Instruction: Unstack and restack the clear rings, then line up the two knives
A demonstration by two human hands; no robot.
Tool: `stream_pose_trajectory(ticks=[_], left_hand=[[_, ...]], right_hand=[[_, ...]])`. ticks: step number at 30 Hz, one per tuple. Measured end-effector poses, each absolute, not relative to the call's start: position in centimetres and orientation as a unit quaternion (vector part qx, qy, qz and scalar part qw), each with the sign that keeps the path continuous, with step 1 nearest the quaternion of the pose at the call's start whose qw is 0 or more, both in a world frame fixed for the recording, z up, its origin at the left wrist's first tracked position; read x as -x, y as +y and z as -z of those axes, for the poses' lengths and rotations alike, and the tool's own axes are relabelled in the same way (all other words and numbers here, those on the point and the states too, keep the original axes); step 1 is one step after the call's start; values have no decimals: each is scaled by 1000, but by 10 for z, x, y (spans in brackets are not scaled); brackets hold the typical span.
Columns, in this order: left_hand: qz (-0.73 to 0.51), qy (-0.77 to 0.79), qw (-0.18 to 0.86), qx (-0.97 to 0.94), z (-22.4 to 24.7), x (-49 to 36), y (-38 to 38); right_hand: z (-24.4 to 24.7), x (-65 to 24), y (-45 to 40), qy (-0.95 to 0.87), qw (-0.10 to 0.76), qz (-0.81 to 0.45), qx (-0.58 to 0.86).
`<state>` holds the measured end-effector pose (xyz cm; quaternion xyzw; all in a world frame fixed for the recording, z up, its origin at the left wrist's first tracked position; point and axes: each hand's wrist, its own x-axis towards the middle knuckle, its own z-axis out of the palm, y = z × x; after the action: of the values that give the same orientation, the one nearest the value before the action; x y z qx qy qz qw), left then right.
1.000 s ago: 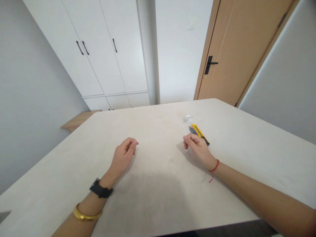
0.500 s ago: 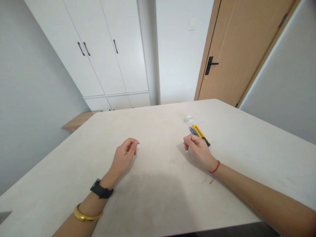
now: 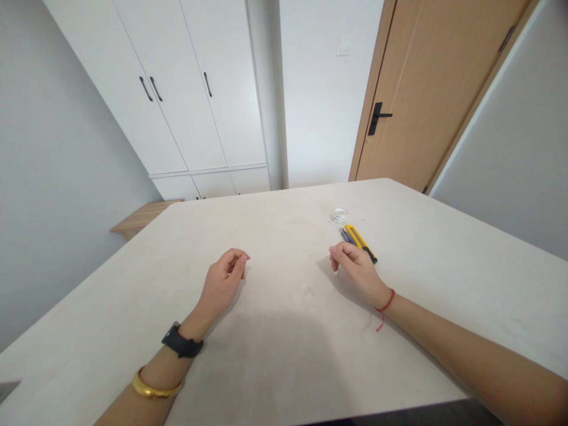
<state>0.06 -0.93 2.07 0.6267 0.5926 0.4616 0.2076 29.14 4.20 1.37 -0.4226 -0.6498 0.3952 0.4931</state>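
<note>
My left hand (image 3: 225, 278) rests on the pale table (image 3: 275, 367) left of the middle, fingers curled together with nothing visible in them. To the right, my right hand (image 3: 357, 269) lies on its side, also closed, and no object shows in it. Just beyond the right hand is a yellow and black box cutter (image 3: 358, 238), its near end close to the knuckles. Beside the cutter lie slim blue-grey pen-like items (image 3: 347, 235), partly hidden by the hand. A roll of clear tape (image 3: 339, 215) sits behind them.
White cabinets (image 3: 213, 130) with dark handles stand beyond the table. At the back right is a wooden door (image 3: 426, 77) with a black handle. A low wooden surface (image 3: 142, 218) shows past the table's far left corner.
</note>
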Motion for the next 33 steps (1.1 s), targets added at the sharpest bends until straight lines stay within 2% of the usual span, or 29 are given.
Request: stream_pose_trajectory(ticks=[33], left_hand=[[-441,599,186,-642,-20,-1,-11]], right_hand=[[-13,-290,42,-647,484,-401,432]])
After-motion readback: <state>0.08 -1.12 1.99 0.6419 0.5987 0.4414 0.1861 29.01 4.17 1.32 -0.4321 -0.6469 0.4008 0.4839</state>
